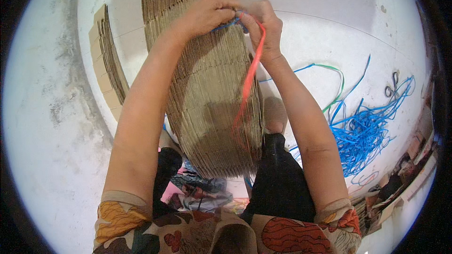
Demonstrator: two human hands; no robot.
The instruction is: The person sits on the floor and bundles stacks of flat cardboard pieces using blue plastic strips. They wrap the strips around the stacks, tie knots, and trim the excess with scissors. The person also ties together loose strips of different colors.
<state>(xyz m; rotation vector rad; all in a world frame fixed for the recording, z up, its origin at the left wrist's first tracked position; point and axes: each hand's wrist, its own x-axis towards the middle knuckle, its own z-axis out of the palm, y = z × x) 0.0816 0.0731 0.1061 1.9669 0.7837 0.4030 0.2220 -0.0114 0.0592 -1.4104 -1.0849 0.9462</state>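
A tall stack of corrugated cardboard pieces (207, 94), edges upward, stands between my legs and reaches away to the far edge. Over its far right part, my left hand (212, 14) and my right hand (267, 28) meet with fingers pinched. A blue plastic strap (225, 24) runs across the stack into the fingers of my left hand. From my right hand's fingers a red plastic strap (252, 73) hangs down along the stack's right side. Where the two straps meet, the fingers hide them. Both hands are slightly blurred.
On the floor to the right lies a tangled heap of blue straps (360, 134), with a green strap (342, 82) and dark-handled scissors (391, 84) beside it. A smaller cardboard stack (108, 56) stands at left. More flat cardboard (400, 193) lines the right rim.
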